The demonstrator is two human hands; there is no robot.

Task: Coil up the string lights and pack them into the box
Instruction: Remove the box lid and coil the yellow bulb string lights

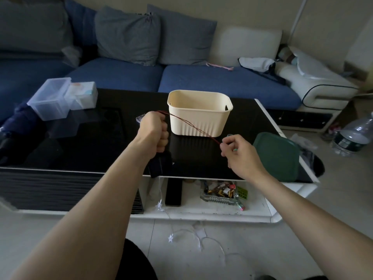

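Observation:
A cream ribbed box (199, 116) stands open and empty on the black table (96, 142). My left hand (154, 131) is a fist just left of the box, gripping the string lights' end with a dark part hanging below it. A thin red-brown wire (193, 126) runs taut from that fist across the box's front to my right hand (236, 150), which pinches it. The clear string with white star lights (193, 235) trails off the table edge and lies loose on the floor.
A green lid (278, 156) lies at the table's right edge. Clear plastic containers (60, 98) sit at the back left. A glass dish of small items (220, 194) is on the shelf below. A water bottle (353, 136) stands on the floor right; a blue sofa behind.

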